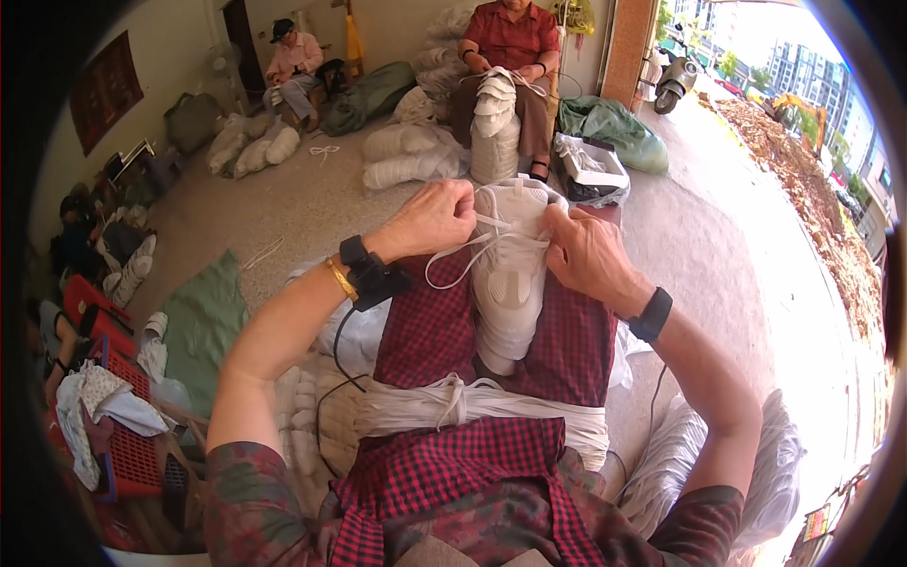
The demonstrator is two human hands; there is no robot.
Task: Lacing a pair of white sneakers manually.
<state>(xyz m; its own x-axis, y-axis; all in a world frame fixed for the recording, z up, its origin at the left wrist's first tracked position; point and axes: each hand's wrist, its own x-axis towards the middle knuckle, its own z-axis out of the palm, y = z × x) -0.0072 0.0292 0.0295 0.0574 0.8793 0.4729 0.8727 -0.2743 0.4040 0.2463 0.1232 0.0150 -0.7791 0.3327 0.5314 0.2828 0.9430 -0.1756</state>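
Observation:
Between my knees stands a stack of pale shoe uppers [503, 342], nested in one another. The top shoe upper [515, 257] is white and beige, its toe toward me, with a white shoelace [452, 283] crossed over its tongue and a loop hanging at its left side. My left hand [436, 219] is closed in a pinch on the lace, just left of the tongue. At the right edge of the upper, my right hand [593, 253] is closed with bent fingers where the lace runs in; its fingertips are partly hidden. A bundle of white shoelaces [472, 406] lies across my checked apron.
Opposite me, a person in red [510, 42] sits with another stack of uppers [494, 142]; a second person [295, 66] sits farther left. Bagged uppers [666, 463] lie at my right. A red crate [128, 425] and green sheet [203, 326] are at left, an open box [590, 165] ahead.

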